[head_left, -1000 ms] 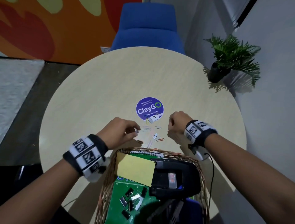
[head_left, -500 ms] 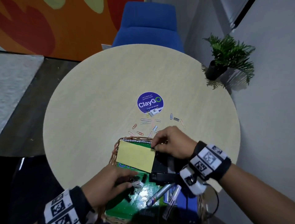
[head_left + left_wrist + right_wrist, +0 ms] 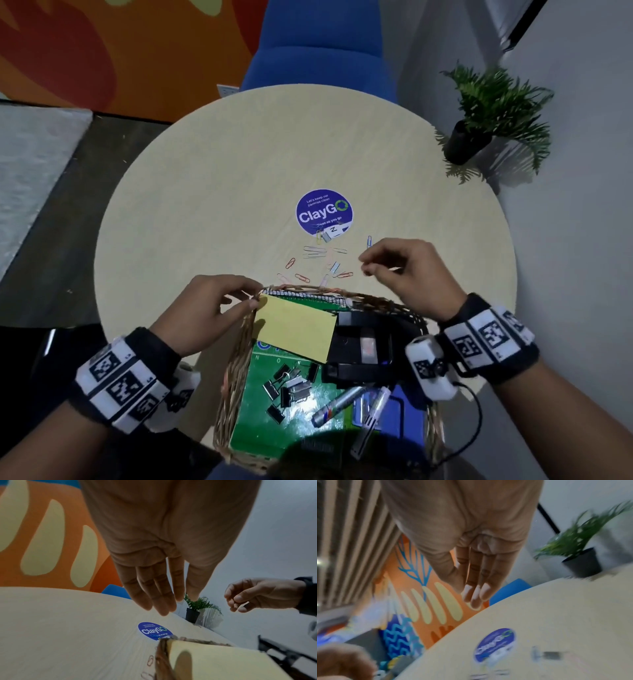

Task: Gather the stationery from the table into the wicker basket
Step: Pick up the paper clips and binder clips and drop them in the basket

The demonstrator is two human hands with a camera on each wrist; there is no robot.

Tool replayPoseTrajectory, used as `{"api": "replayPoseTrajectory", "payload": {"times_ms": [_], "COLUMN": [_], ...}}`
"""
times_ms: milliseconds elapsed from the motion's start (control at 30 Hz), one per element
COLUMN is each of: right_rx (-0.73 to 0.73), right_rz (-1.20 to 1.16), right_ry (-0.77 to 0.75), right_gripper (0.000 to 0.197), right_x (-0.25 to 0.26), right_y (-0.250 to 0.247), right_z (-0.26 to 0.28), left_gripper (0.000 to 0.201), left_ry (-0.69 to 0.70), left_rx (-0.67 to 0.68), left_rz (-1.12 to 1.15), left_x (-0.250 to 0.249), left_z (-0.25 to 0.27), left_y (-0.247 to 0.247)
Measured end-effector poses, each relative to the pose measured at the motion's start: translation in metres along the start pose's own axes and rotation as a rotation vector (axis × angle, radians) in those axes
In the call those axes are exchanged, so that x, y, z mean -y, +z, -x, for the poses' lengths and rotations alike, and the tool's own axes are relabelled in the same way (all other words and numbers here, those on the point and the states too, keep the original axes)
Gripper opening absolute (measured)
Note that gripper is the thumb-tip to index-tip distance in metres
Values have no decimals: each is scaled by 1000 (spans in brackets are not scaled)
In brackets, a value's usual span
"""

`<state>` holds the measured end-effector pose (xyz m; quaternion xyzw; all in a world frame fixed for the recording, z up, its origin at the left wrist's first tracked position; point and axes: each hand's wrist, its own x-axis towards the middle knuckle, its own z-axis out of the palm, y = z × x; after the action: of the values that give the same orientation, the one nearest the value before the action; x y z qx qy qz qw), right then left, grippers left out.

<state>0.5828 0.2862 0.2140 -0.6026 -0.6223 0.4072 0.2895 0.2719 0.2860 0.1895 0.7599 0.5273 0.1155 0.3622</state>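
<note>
Left hand (image 3: pixel 209 313): hovering at the 10 o'clock corner of the woven wicker basket (image 3: pixel 236 373), fingers loosely extended and holding nothing, thumb tip touching the rim.

Right hand (image 3: pixel 409 274): hanging over the round pale wooden table (image 3: pixel 205 205) at the basket's 1 o'clock, fingers loosely curled with nothing visibly between them.

Coloured wire paper clips (image 3: pixel 315 251): roughly a dozen lying scattered at the basket's 12 o'clock, beside the round purple ClayGo sticker (image 3: pixel 323 212).

Basket contents: one green spiral notebook (image 3: pixel 260 421), one yellow sticky-note pad (image 3: pixel 296 329), one black stapler (image 3: pixel 364 346), two grey markers (image 3: pixel 337 406), about seven black binder clips (image 3: pixel 289 387).
</note>
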Motion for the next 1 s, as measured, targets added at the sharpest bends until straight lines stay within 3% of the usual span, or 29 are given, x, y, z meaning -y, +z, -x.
{"api": "replayPoseTrajectory", "payload": {"times_ms": [133,300,433,533,667,833,1000], "right_rx": [-114,-10,108,118,108,24,-9], "right_rz": [228,572,766,864,877,727,660], "right_ry": [106,311,280,240,220,281,222], "right_gripper": [12,21,20,20,17,9,8], "right_x": [-46,-99,-111,-117,-115,-111,-107], "right_y": [-37,-37,-16,-5,0,-9,-25], "right_z": [-31,-78,-103,-111,-117,-117,-104], "left_gripper": [23,20,15,14,17,16,25], "left_ry": [56,60,3,20,75,174,270], "left_rx": [28,127,209,271,338,446,502], "left_rz": [-176,-402,-452,-466,-516,-558,-649], "left_x": [-9,-14,-21,-31,-36,-35,-34], "left_z": [-53,-146,-196,-213,-214,-216,-222], "left_y": [-1,15,42,66,85,93,99]}}
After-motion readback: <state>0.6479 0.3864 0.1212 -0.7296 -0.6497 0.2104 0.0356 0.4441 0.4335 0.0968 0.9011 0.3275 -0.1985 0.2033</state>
